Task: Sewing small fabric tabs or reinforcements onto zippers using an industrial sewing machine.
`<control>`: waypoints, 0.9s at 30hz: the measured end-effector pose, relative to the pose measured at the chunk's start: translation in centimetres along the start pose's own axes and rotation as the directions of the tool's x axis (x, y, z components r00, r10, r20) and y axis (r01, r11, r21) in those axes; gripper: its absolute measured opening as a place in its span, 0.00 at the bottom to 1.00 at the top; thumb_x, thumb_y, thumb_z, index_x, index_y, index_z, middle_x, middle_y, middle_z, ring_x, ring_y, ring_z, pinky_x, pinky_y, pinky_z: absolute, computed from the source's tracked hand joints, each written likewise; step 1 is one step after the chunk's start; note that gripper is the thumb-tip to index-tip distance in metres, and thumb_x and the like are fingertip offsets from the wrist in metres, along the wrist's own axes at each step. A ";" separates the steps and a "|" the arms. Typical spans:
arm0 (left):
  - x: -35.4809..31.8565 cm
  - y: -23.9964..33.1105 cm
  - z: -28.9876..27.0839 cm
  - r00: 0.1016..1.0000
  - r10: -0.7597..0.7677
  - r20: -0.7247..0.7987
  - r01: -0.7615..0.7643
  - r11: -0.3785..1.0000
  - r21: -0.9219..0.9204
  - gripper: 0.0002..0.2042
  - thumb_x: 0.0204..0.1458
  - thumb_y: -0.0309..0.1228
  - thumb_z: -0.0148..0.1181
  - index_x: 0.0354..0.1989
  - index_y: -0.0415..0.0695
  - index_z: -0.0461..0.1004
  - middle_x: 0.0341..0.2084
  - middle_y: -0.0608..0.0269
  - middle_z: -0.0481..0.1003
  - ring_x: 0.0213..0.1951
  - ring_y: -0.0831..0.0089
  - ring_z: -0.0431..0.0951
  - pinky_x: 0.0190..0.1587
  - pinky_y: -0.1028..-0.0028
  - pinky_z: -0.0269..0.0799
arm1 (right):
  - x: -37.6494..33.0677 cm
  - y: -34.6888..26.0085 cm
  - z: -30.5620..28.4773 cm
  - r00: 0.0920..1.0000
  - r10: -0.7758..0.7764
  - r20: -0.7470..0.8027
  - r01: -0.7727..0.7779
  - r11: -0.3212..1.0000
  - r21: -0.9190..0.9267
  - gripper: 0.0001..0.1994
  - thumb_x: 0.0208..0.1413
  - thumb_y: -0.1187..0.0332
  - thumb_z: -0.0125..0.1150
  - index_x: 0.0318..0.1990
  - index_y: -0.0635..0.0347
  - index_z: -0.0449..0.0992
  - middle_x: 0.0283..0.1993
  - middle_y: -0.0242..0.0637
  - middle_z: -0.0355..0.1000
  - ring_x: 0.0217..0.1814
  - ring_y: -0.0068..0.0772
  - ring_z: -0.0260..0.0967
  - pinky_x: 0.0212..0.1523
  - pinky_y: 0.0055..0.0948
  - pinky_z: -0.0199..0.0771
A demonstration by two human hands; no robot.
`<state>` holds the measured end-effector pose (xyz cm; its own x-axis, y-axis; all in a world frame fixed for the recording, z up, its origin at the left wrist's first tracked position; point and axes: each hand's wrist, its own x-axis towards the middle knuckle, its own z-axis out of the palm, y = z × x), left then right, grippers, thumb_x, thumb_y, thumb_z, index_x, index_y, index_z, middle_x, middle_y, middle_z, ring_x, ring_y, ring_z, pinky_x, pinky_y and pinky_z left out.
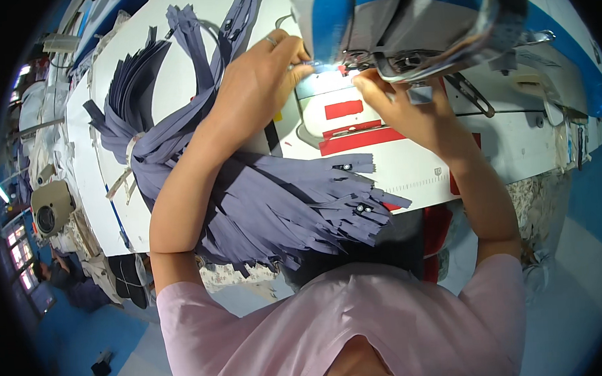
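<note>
At the lit needle area of a sewing machine point(381, 34), both my hands are raised close to the presser foot. My left hand point(258, 78) is left of the needle, thumb and forefinger pinched together; whatever is between them is too small to name. From the right, my right hand point(416, 117) reaches under the machine head with bent fingers, its fingertips beside the needle and partly hidden by the machine. A large bundle of grey-purple zippers point(267, 196) lies under and beside my left forearm, tied with a pale band point(132, 149). Several dark sliders show at the zipper ends.
Red tape strips point(363, 140) mark the white machine table point(292, 144), with a printed ruler scale point(420, 182) near its front edge. Dark tweezers or a similar slim tool point(470, 94) lies right of my right hand. Cloth piles and a beige device point(51, 208) stand at left.
</note>
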<state>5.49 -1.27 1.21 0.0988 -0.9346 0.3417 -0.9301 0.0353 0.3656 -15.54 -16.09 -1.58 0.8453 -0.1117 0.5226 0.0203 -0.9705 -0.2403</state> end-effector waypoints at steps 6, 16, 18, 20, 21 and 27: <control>0.9 -3.6 -2.1 0.919 0.081 -0.385 0.221 0.703 0.676 0.10 0.51 0.24 0.62 0.42 0.45 0.75 0.39 0.53 0.75 0.36 0.53 0.77 0.39 0.58 0.71 | 1.1 -2.1 -2.5 0.941 -0.136 0.310 -0.065 0.826 0.560 0.10 0.44 0.70 0.73 0.29 0.57 0.74 0.32 0.31 0.67 0.37 0.34 0.63 0.41 0.29 0.62; -0.4 4.5 -3.4 0.771 0.132 0.623 0.060 0.959 -0.277 0.18 0.47 0.40 0.73 0.36 0.37 0.77 0.27 0.55 0.77 0.32 0.59 0.80 0.35 0.65 0.73 | 0.5 -2.4 -2.5 0.922 -0.044 0.385 -0.205 0.788 0.581 0.07 0.47 0.79 0.62 0.32 0.60 0.71 0.30 0.36 0.64 0.36 0.39 0.61 0.42 0.34 0.61; -0.8 4.7 -3.0 0.842 0.112 0.527 0.051 0.957 -0.285 0.15 0.54 0.37 0.68 0.38 0.37 0.77 0.26 0.59 0.77 0.29 0.64 0.81 0.33 0.69 0.73 | 0.9 -2.8 -2.6 0.965 -0.002 0.264 -0.155 0.806 0.571 0.05 0.51 0.77 0.59 0.29 0.63 0.68 0.25 0.44 0.67 0.27 0.48 0.68 0.30 0.41 0.66; -0.1 4.8 -3.5 0.795 -0.062 0.603 0.362 0.846 -0.391 0.13 0.57 0.35 0.65 0.39 0.36 0.76 0.24 0.61 0.77 0.27 0.68 0.80 0.31 0.71 0.73 | 0.7 -2.7 -2.7 0.935 0.136 0.328 -0.288 0.832 0.474 0.05 0.53 0.76 0.58 0.29 0.64 0.68 0.21 0.45 0.66 0.28 0.48 0.68 0.30 0.43 0.65; 0.2 4.8 -3.8 0.689 -0.207 0.695 0.636 0.632 -0.443 0.11 0.60 0.33 0.61 0.40 0.35 0.76 0.23 0.63 0.77 0.25 0.73 0.79 0.30 0.73 0.73 | 0.8 -2.4 -2.5 0.949 0.128 0.289 -0.256 0.849 0.462 0.06 0.54 0.74 0.58 0.29 0.65 0.68 0.18 0.45 0.65 0.28 0.48 0.69 0.30 0.44 0.65; 0.6 4.1 -2.9 0.689 -0.328 0.646 0.620 0.729 -0.291 0.13 0.65 0.33 0.55 0.31 0.35 0.75 0.18 0.66 0.75 0.20 0.80 0.73 0.26 0.77 0.70 | 0.5 -2.1 -2.3 0.949 0.273 0.155 -0.310 0.894 0.323 0.04 0.53 0.74 0.60 0.30 0.65 0.72 0.27 0.42 0.69 0.28 0.43 0.70 0.31 0.40 0.69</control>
<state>2.80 -0.68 5.45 0.1443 -0.8844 -0.4438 -0.5134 -0.4503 0.7305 -16.35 -14.65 1.08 0.8907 -0.3381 0.3040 -0.0712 -0.7641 -0.6412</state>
